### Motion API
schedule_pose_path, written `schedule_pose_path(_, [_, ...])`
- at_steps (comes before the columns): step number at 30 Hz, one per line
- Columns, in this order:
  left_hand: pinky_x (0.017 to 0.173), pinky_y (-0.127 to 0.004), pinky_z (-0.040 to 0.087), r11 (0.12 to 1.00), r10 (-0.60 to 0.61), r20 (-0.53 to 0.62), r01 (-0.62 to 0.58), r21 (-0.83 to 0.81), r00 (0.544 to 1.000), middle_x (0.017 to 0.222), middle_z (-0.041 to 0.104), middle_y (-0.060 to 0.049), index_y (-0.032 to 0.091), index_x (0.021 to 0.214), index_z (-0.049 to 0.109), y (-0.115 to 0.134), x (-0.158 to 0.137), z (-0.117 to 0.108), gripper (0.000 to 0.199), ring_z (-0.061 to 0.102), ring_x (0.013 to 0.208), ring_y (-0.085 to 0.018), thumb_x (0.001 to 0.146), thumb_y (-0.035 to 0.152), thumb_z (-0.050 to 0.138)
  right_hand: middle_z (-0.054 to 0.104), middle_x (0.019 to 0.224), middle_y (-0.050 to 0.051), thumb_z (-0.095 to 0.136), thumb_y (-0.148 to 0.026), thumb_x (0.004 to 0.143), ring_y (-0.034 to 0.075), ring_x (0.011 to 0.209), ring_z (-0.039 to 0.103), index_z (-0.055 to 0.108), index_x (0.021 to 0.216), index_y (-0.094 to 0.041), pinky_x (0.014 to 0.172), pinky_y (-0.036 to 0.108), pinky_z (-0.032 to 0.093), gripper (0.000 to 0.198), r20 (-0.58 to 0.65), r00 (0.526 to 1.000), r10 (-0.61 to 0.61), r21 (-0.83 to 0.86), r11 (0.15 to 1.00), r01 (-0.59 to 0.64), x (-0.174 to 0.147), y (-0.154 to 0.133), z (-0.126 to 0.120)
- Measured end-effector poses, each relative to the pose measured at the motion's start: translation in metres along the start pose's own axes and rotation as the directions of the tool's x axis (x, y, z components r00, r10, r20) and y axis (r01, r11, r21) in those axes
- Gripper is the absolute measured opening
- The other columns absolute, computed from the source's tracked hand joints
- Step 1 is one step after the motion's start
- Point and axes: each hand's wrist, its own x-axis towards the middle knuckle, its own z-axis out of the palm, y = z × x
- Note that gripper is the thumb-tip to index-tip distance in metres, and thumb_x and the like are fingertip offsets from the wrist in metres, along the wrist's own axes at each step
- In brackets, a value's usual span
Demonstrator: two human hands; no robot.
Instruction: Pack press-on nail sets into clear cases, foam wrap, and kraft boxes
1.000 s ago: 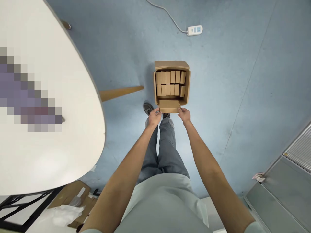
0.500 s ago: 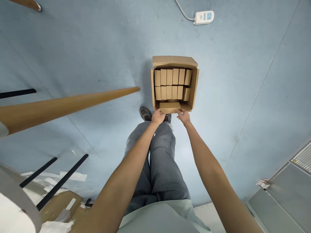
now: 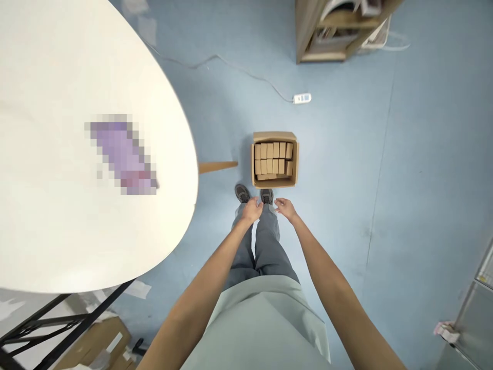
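An open cardboard carton sits on the floor just beyond my feet. Inside it stand several small brown boxes in two rows. Along the near wall another small box lies lengthwise, partly below the carton's near edge. My left hand hovers over my lower legs, short of the carton, with loosely curled fingers and nothing held. To its right is my right hand, also empty, its fingers apart. Neither hand touches the carton.
A white round-edged table fills the left, with a blurred purplish item on it. Its wooden leg reaches the floor left of the carton. A corded power strip and a wooden shelf lie beyond. Cardboard is at lower left.
My hands have let go of the small box at the carton's near side and drawn back toward me. It now sits lower inside. The view has risen, bringing the tabletop and shelf into sight.
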Motion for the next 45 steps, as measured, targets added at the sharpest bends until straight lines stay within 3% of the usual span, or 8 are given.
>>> schedule_pose_path(4, [0.112,-0.045,0.053,0.995,0.023,0.001,-0.023,0.097,1.000,0.118,0.081,-0.015,0.023,0.096,0.073,0.047,-0.083,-0.023,0.012,0.077,0.114,-0.033,0.085,0.023,0.075,0.081,0.097,0.004,0.088,-0.043,0.078,0.016,0.059,0.074,0.077,0.091,-0.021,0.059,0.026,0.061,0.028,0.038,0.994,-0.099,0.044,0.994,0.097,-0.093,-0.038,-0.017])
schedule_pose_path(11, [0.110,-0.048,0.056,0.969,0.234,-0.038,-0.236,-0.074,0.972,0.115,0.082,-0.015,0.020,0.101,0.076,0.106,-0.203,-0.060,0.020,0.078,0.110,-0.033,0.084,0.031,0.078,0.081,0.092,0.003,0.089,-0.049,0.069,0.018,0.066,0.075,0.077,0.089,-0.023,0.063,0.029,0.060,0.035,0.087,0.955,-0.282,0.127,0.954,0.270,-0.205,-0.078,-0.050])
schedule_pose_path(17, [0.115,-0.052,0.053,0.898,0.396,-0.104,-0.409,-0.161,0.912,0.133,0.077,-0.017,0.018,0.120,0.078,0.116,-0.279,-0.098,0.045,0.074,0.123,-0.037,0.089,0.050,0.074,0.083,0.105,0.009,0.088,-0.061,0.067,0.023,0.078,0.078,0.080,0.092,-0.022,0.077,0.038,0.063,0.047,0.165,0.885,-0.435,0.062,0.900,0.431,-0.262,-0.098,-0.061])
schedule_pose_path(22, [0.116,-0.051,0.053,0.857,0.426,-0.162,-0.454,-0.245,0.890,0.141,0.073,-0.019,0.015,0.131,0.074,0.102,-0.319,-0.140,0.064,0.071,0.130,-0.036,0.089,0.063,0.069,0.084,0.111,0.012,0.087,-0.068,0.068,0.028,0.086,0.079,0.080,0.101,-0.023,0.085,0.044,0.063,0.056,0.193,0.818,-0.541,0.015,0.836,0.549,-0.304,-0.120,-0.042])
schedule_pose_path(28, [0.115,-0.052,0.054,0.741,0.415,-0.340,-0.530,-0.412,0.844,0.133,0.078,-0.016,0.017,0.128,0.074,0.054,-0.370,-0.205,0.065,0.074,0.124,-0.034,0.084,0.066,0.073,0.084,0.107,0.012,0.086,-0.069,0.070,0.028,0.091,0.079,0.080,0.105,-0.023,0.086,0.043,0.063,0.058,0.234,0.722,-0.651,0.035,0.748,0.662,-0.362,-0.142,0.024])
schedule_pose_path(35, [0.118,-0.048,0.052,0.603,0.312,-0.492,-0.569,-0.558,0.813,0.131,0.079,-0.016,0.017,0.128,0.074,-0.036,-0.444,-0.286,0.060,0.073,0.127,-0.031,0.086,0.061,0.077,0.083,0.108,0.013,0.085,-0.071,0.074,0.028,0.094,0.078,0.079,0.103,-0.022,0.085,0.041,0.061,0.057,0.306,0.608,-0.733,0.032,0.646,0.763,-0.437,-0.137,0.144])
schedule_pose_path(41, [0.116,-0.049,0.054,0.535,0.201,-0.609,-0.606,-0.588,0.768,0.127,0.080,-0.016,0.017,0.124,0.076,-0.114,-0.492,-0.350,0.056,0.074,0.124,-0.032,0.086,0.059,0.077,0.082,0.107,0.012,0.086,-0.070,0.076,0.029,0.098,0.077,0.076,0.094,-0.022,0.090,0.042,0.059,0.052,0.399,0.581,-0.710,-0.007,0.631,0.776,-0.486,-0.106,0.252])
schedule_pose_path(45, [0.112,-0.047,0.055,0.512,0.125,-0.656,-0.615,-0.600,0.744,0.126,0.080,-0.017,0.018,0.123,0.076,-0.150,-0.508,-0.379,0.056,0.075,0.123,-0.032,0.087,0.061,0.075,0.080,0.102,0.010,0.087,-0.066,0.077,0.029,0.099,0.077,0.073,0.091,-0.023,0.092,0.042,0.057,0.047,0.478,0.573,-0.665,-0.037,0.637,0.770,-0.513,-0.090,0.308])
